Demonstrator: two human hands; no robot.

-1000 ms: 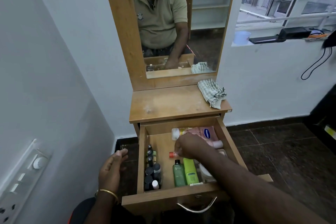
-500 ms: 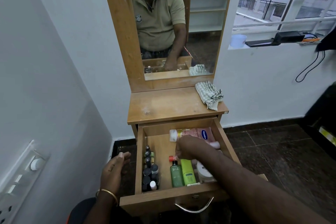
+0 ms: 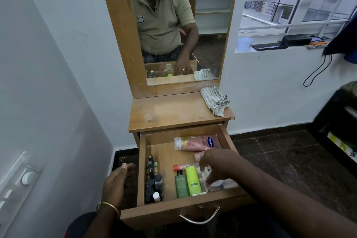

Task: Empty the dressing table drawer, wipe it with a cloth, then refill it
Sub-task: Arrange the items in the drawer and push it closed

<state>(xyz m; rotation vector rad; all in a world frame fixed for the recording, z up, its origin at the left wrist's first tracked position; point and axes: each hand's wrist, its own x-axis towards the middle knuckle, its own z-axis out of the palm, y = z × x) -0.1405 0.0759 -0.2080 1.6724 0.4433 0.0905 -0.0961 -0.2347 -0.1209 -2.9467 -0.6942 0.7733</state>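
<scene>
A: Where's the drawer?

B: The drawer (image 3: pixel 185 206) is a shallow box of orange-brown wood grain, pulled well out from under the dressing table top (image 3: pixel 173 112), with a curved metal handle (image 3: pixel 200 218) on its front panel.

A: What's in it?

B: Along the left wall, a tight cluster of small dark bottles (image 3: pixel 153 181) with round caps, one cap white. In the middle, a dark green bottle (image 3: pixel 181 184) with a black cap lies touching a lime-green tube (image 3: pixel 193 180). Just behind them lies a slim item with a red cap (image 3: pixel 175 167). At the back, a glossy pink lotion tube (image 3: pixel 197 142) lies on its side, white cap to the left.

A: And the hands?

B: The right hand (image 3: pixel 216 166) reaches into the right half of the drawer, fingers spread and bent downward over pale, blurred items (image 3: pixel 220 184). I can't tell whether it grips anything. The left hand (image 3: pixel 116 181) hovers outside the drawer's left wall, fingers relaxed and loosely curved, holding nothing, a gold bangle (image 3: pixel 111 206) at the wrist.

A: The cloth?

B: A crumpled checked cloth (image 3: pixel 215 100), soft and bunched, sits at the right rear of the table top, below the mirror (image 3: pixel 204 25). The floor (image 3: pixel 280 160) is dark glossy tile; the walls (image 3: pixel 58 63) are plain white.
</scene>
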